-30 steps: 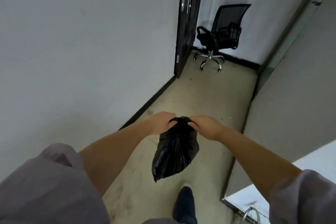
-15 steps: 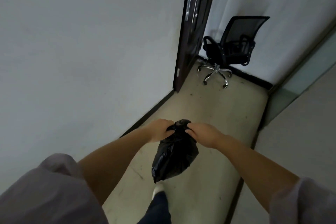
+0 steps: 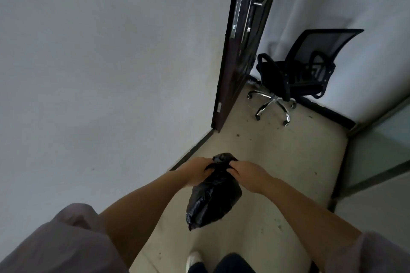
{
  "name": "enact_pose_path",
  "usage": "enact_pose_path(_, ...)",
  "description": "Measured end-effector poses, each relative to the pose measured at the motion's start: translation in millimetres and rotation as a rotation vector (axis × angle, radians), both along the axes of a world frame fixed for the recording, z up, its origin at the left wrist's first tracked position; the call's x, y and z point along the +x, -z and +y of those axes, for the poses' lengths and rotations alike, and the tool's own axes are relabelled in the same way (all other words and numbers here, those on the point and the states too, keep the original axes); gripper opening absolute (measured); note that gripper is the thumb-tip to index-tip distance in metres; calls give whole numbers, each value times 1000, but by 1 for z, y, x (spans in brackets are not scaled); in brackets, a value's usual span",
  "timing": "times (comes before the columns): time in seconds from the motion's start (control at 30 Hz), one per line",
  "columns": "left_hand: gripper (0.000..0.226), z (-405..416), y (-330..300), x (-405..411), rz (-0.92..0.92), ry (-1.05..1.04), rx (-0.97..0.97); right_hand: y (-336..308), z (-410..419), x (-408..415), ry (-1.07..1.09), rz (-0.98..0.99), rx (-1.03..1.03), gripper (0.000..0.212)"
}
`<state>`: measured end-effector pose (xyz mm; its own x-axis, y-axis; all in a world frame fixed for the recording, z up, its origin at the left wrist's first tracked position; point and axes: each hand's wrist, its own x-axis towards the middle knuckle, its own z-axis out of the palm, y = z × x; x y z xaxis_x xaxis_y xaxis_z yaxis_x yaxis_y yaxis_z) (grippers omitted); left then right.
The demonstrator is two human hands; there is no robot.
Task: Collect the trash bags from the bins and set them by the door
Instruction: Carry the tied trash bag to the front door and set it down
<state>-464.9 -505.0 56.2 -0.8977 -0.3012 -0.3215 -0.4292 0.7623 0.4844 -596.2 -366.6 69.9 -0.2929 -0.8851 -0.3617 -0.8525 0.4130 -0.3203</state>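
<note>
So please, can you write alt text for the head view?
Both hands, left hand and right hand, grip the top of a black bag above the floor. Ahead stand an open dark door and a black chair.

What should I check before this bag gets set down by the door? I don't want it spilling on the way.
1. Both hands on the bag: ok. The left hand and right hand grip the gathered neck of the black trash bag.
2. Neck tied shut: cannot tell; the hands cover it.
3. Bag clear of the floor: ok, it hangs in the air.
4. Path to the door: ok, bare floor lies ahead.
5. Spot beside the door: not ok on the far side, where an office chair stands.
6. Tears or leaks: none visible on the side facing the camera.
</note>
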Motion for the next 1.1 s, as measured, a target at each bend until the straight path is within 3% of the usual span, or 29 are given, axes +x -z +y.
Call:
enact_pose_path(0.33, 27, -129, 81, -113, -9, -187, -91, 85, -147, -119, -49, -93, -64, 35)
enact_pose_path(0.5, 38, -211, 153, -146, -34, -77, -573, 172, -204, -159, -45, -60, -98, 34)
enact_pose_path(0.67, 44, -262, 240, -158, -100, -31, -875, 282, -238, -190, -5, -74, -129, 31)
enact_pose_path(0.83, 46, -315, 322, -141, 87, -31, -1214, 376, -263, -214, 23, -22, -235, 32)
enact_pose_path(0.97, 41, -350, 349, -131, 159, 108, -1544, 439, -281, -224, 59, -10, -273, 31)
enact_pose_path(1.1, 40, -356, 353, -132, 125, 153, -1701, 490, -287, -219, 67, -46, -238, 32)
